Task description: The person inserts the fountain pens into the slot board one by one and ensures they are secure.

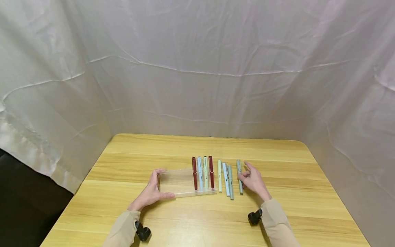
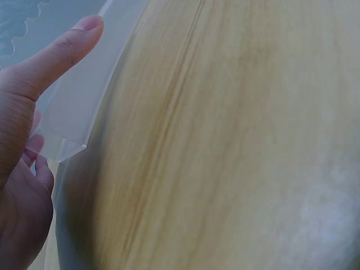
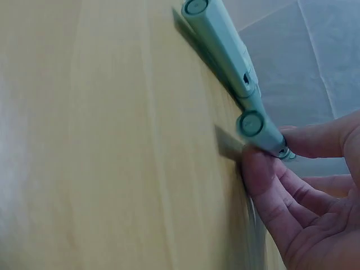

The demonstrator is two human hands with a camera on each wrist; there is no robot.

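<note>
My left hand (image 1: 150, 192) grips the left end of a clear plastic pen tray (image 1: 195, 193), thumb along the near side and fingers at the far side. In the left wrist view the tray's wavy notched edge (image 2: 22, 31) shows. Across the tray's right part lie a dark red pen (image 1: 194, 173), a light blue pen (image 1: 200, 173), a pale green pen (image 1: 205, 173) and another dark red pen (image 1: 211, 173). My right hand (image 1: 253, 179) pinches a grey-green pen (image 3: 264, 130) between thumb and fingers, right of the others.
Between the tray and the right hand lie a pale green pen (image 1: 219, 176), a light blue pen (image 1: 226, 180) and a grey-green pen (image 1: 230, 183), the last two close together. White cloth (image 1: 210, 103) hangs behind the wooden table (image 1: 197, 223).
</note>
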